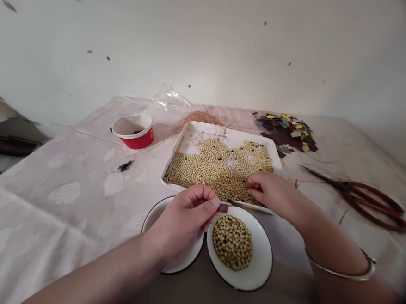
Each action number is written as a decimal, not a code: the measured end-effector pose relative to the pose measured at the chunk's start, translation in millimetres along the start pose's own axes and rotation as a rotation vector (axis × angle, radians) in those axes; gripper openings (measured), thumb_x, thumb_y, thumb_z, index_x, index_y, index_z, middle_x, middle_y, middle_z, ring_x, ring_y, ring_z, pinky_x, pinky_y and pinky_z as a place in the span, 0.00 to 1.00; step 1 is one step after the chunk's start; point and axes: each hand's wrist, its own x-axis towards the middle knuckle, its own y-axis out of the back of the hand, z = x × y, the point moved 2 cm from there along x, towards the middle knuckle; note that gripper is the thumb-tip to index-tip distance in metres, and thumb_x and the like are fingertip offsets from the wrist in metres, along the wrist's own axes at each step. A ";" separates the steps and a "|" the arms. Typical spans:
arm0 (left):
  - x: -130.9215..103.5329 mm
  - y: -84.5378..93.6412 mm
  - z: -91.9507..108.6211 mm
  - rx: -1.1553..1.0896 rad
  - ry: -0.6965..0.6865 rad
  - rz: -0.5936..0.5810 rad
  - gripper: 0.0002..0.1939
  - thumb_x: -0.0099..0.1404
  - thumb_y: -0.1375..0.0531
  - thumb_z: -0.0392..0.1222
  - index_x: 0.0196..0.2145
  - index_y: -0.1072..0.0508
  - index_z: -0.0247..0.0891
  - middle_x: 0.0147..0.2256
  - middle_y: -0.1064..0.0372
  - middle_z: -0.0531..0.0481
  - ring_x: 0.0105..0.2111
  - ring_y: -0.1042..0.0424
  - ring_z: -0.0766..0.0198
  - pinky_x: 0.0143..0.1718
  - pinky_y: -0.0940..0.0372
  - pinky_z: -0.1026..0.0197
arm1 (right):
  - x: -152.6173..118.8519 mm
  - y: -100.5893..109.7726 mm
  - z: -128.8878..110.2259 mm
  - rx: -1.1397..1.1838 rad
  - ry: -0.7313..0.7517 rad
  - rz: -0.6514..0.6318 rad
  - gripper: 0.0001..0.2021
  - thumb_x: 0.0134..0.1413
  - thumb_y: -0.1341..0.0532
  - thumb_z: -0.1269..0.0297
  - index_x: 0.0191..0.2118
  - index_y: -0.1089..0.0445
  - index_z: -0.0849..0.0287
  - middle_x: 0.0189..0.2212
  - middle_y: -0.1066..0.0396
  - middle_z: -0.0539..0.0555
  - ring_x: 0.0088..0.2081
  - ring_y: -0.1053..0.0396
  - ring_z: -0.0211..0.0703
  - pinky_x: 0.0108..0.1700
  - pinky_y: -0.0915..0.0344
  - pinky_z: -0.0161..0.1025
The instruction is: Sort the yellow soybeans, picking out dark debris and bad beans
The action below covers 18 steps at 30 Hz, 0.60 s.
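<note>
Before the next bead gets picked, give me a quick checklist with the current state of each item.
1. Right hand on beads in white tray: ok.
2. Left hand pinching small dark piece: ok.
3. Right dish holds sorted beads: ok.
4. Left dish contents: cannot tell, hand covers it.
5. Scissors away from hands: ok.
6. Bead held in right fingers: cannot tell.
</note>
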 end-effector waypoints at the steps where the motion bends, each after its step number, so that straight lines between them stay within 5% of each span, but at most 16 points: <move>1: 0.0 -0.1 0.0 0.002 0.000 0.000 0.10 0.61 0.42 0.41 0.27 0.38 0.34 0.23 0.38 0.55 0.23 0.45 0.73 0.23 0.53 0.67 | 0.0 0.1 -1.5 0.003 0.007 -0.005 0.05 0.48 0.44 0.69 0.25 0.33 0.58 0.22 0.31 0.50 0.24 0.37 0.37 0.24 0.48 0.33; 18: -0.9 -1.0 -0.1 0.012 -0.015 -0.002 0.10 0.62 0.44 0.41 0.27 0.38 0.34 0.24 0.39 0.54 0.23 0.46 0.73 0.24 0.53 0.67 | -6.8 16.0 -27.1 0.064 0.014 0.140 0.05 0.49 0.44 0.70 0.25 0.35 0.59 0.23 0.34 0.50 0.25 0.38 0.37 0.27 0.46 0.34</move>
